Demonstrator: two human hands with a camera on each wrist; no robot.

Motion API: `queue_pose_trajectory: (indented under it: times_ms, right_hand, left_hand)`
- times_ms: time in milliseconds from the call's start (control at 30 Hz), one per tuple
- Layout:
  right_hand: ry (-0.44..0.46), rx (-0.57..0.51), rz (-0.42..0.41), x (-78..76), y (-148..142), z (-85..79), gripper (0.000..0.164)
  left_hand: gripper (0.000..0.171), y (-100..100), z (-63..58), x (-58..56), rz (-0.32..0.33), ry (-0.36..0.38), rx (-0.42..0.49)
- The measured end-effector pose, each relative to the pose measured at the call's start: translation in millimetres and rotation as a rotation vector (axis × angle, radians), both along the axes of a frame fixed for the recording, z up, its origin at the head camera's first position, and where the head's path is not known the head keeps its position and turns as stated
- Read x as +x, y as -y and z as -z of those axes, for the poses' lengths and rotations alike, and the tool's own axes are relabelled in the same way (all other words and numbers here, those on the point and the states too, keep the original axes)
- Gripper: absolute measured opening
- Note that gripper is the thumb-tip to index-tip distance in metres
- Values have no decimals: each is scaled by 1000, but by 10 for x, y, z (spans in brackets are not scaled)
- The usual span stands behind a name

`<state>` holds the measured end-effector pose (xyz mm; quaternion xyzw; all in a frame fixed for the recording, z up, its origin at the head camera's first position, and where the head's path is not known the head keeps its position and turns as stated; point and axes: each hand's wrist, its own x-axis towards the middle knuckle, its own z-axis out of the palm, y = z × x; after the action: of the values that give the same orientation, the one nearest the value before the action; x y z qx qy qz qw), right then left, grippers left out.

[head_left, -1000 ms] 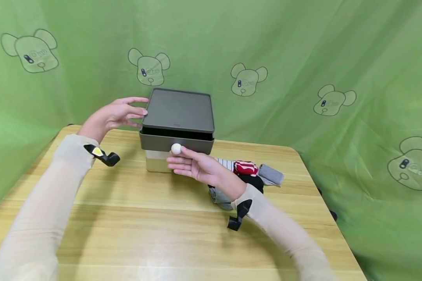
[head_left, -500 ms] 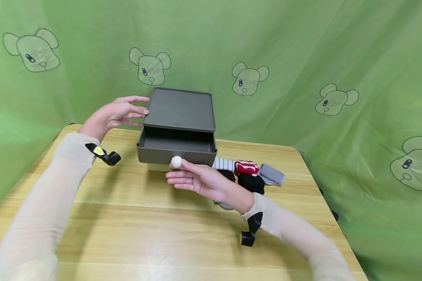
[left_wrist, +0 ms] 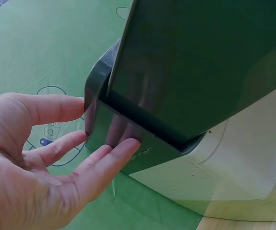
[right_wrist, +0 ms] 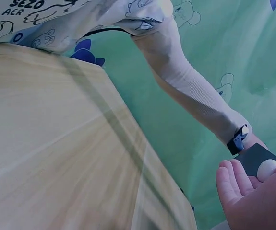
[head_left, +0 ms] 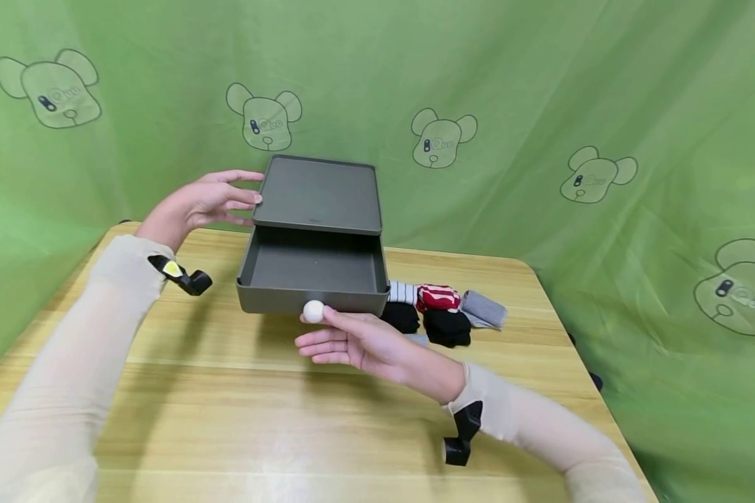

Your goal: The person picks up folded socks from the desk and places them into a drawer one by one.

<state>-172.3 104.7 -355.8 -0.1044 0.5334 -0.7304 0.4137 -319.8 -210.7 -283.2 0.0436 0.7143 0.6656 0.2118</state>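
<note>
A dark grey drawer box [head_left: 321,192] stands toward the back of the table. Its top drawer [head_left: 277,299] is pulled well out, so the dark inner floor shows. On the drawer's front sits a round white knob [head_left: 313,311]. My right hand [head_left: 377,346] pinches this knob between thumb and index finger, the other fingers extended below it. My left hand [head_left: 204,199] rests its fingertips on the box's left side. Seen from the left wrist, those fingers [left_wrist: 99,165] lie on the dark side wall, thumb apart from them. The box's pale lower part [left_wrist: 186,179] shows beneath.
Right of the box lie several folded socks: white striped [head_left: 403,292], red and white [head_left: 439,297], grey [head_left: 483,309] and black [head_left: 447,327]. The wooden table [head_left: 226,419] spreads out in front. A green curtain [head_left: 509,70] hangs behind and at the sides.
The drawer has slid out toward me, from barely open to well out, with my right hand on its knob moving along. My left hand has stayed at the box's side.
</note>
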Motion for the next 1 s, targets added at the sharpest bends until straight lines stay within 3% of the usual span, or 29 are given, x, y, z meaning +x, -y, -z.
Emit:
queue_pose_trajectory:
  times_ms: [367,600,700,800,900,1000]
  right_hand:
    - [-44,51,-29,15,-12,47,54]
    - [-125,116,-124,29,-71,-150,51]
    - [-226,84,-153,-4,-161,-331,49]
    - [-377,47,-129,-77,-308,-551,43]
    - [-540,46,-28,-193,-495,-742,28]
    - [-667,85,128,-350,-704,-846,21]
  left_hand:
    - [72,-11,1,4,4,0,10]
    - [70,-10,6,-1,-4,4,6]
    - [71,-8,5,3,-2,5,8]
    - [71,-6,6,4,1,1,7]
    - [71,-1,4,-2,2,-3,6]
    - [72,-1,6,-10,4,-3,9]
